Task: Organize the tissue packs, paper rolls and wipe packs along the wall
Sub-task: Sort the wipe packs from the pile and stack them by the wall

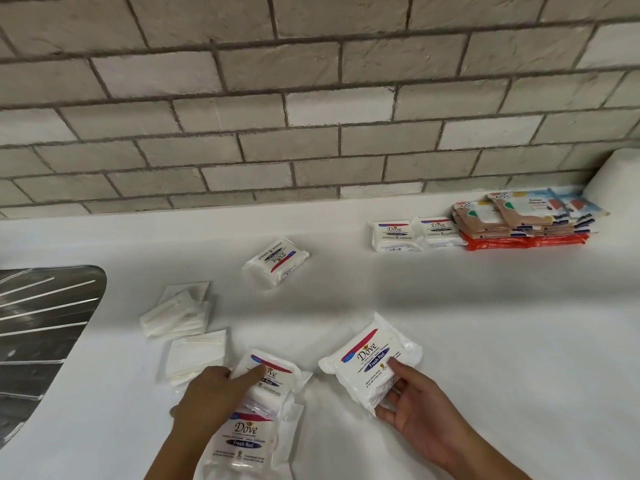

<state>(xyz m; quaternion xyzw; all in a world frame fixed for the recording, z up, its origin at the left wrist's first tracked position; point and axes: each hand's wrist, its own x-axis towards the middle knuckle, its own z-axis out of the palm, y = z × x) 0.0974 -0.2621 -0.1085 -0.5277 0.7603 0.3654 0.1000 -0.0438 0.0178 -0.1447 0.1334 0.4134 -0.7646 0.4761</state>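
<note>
My right hand (420, 415) grips a white Dove wipe pack (367, 358) by its near corner, just above the white counter. My left hand (211, 393) holds another Dove pack (268, 372), thumb on top; a third Dove pack (242, 441) lies under my left wrist. A lone Dove pack (275, 263) lies farther back in the middle. Two Dove packs (394, 234) (438, 230) stand side by side by the wall, next to a stack of colourful tissue packs (519, 220) on a red pack (526, 241). A white paper roll (616, 178) shows at the far right.
Plain white tissue packs lie in two loose piles (178, 311) (195, 355) left of my left hand. A steel sink drainer (41, 327) takes up the left edge. The brick wall (311, 116) runs along the back of the counter (485, 323).
</note>
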